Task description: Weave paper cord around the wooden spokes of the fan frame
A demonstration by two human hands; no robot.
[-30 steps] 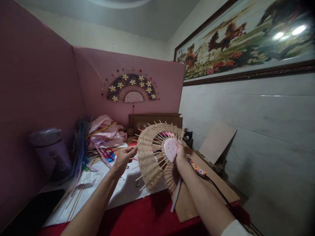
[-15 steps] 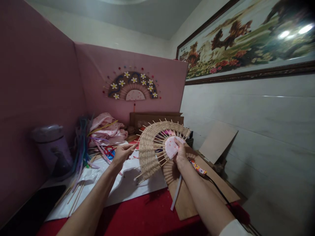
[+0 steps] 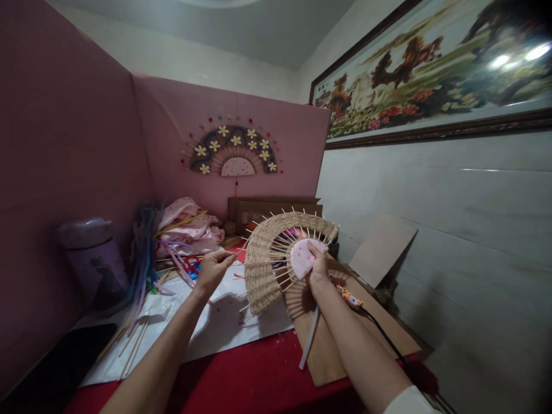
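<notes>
A half-round fan [image 3: 264, 253] of woven straw cord on thin wooden sticks is held up over the table. My right hand [image 3: 318, 267] grips its pink, heart-dotted centre piece [image 3: 302, 257], thumb on the front face. Bare stick ends poke out past the woven band all round. Just left of the band, my left hand [image 3: 215, 270] is closed in a pinch, its fingertips a little apart from the weave. Whatever lies between those fingertips is too small to make out.
Behind hangs a finished flowered fan [image 3: 235, 149] on a pink panel. Left stand a lidded purple bucket [image 3: 92, 259], pipe cleaners [image 3: 144, 259] and pink cloth [image 3: 190, 221]. A glue gun [image 3: 347, 294] with a glue stick [image 3: 309, 339] lies on cardboard [image 3: 319, 362] at right.
The fan has shifted slightly right in my right hand. My left hand has drawn back a little left, away from the stick ends, still pinched.
</notes>
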